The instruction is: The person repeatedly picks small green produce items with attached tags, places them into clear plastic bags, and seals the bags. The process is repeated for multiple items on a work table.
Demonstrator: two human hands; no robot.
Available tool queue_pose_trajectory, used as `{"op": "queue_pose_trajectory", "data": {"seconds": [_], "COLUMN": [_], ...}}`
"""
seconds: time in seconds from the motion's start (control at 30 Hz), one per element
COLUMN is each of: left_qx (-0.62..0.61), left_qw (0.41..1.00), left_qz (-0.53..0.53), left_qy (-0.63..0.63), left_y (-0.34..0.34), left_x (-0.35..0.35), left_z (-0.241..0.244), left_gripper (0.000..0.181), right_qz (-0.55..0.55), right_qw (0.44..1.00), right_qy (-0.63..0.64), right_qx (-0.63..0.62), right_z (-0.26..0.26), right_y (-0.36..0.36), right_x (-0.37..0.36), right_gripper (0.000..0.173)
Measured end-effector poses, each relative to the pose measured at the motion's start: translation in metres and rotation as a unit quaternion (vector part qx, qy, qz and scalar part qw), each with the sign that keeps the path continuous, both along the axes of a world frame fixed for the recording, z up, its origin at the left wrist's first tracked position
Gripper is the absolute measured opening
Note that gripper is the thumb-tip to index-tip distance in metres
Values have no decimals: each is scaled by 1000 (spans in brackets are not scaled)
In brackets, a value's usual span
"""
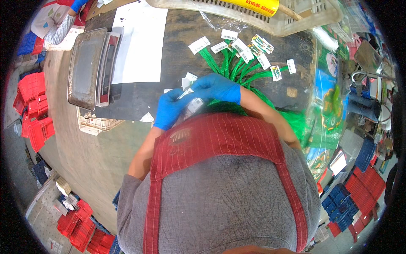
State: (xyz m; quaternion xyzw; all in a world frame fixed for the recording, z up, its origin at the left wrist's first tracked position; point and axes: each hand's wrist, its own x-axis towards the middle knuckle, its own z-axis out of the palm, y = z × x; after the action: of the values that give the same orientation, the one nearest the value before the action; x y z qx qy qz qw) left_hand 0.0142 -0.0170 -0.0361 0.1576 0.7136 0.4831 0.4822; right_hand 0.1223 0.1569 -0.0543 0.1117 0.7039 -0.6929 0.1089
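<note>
Both of my hands wear blue gloves and meet low over the dark table [187,47], just beyond the red apron. Between its thumb and fingers my left hand [168,107] pinches a small white label [185,93]. Fingers of my right hand [217,89] close on the same label from the other side. Another printed label [194,104] hangs below them, partly hidden and blurred. Green mesh net bags [234,68] fan out past my right hand, their ends bearing white barcode tags [241,49] and colourful tags [276,73]. More green netting [290,122] bunches beside my right forearm.
A weighing scale [87,68] stands left, beside a large white sheet [141,44]. A plastic crate [288,28] holding a yellow roll [263,6] edges the far side. Another person's sleeve [60,30] shows far left. Red crates [35,108] lie beyond.
</note>
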Motion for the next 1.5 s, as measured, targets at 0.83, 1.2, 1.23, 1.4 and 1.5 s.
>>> {"op": "queue_pose_trajectory", "data": {"seconds": [0.83,1.2,1.23,1.4,1.5], "left_qx": [15,-70,-49,-26,-5], "left_qw": [999,990,991,993,994], "left_qz": [-40,-110,-115,-108,-104], "left_qy": [-16,53,55,29,40], "left_y": [0,-8,-12,-18,-12], "left_x": [-6,-26,-29,-31,-28], "left_z": [-9,10,8,3,13], "left_gripper": [11,24,23,22,22], "right_qz": [-31,-95,-98,-62,-61], "right_qw": [999,992,992,995,993], "right_qy": [11,3,3,-4,-53], "right_qx": [-14,-83,-80,-74,-87], "right_z": [-12,-9,-9,5,12], "right_y": [-3,-8,-8,-3,-5], "right_x": [5,5,6,3,1], "right_gripper": [30,24,23,25,26]}}
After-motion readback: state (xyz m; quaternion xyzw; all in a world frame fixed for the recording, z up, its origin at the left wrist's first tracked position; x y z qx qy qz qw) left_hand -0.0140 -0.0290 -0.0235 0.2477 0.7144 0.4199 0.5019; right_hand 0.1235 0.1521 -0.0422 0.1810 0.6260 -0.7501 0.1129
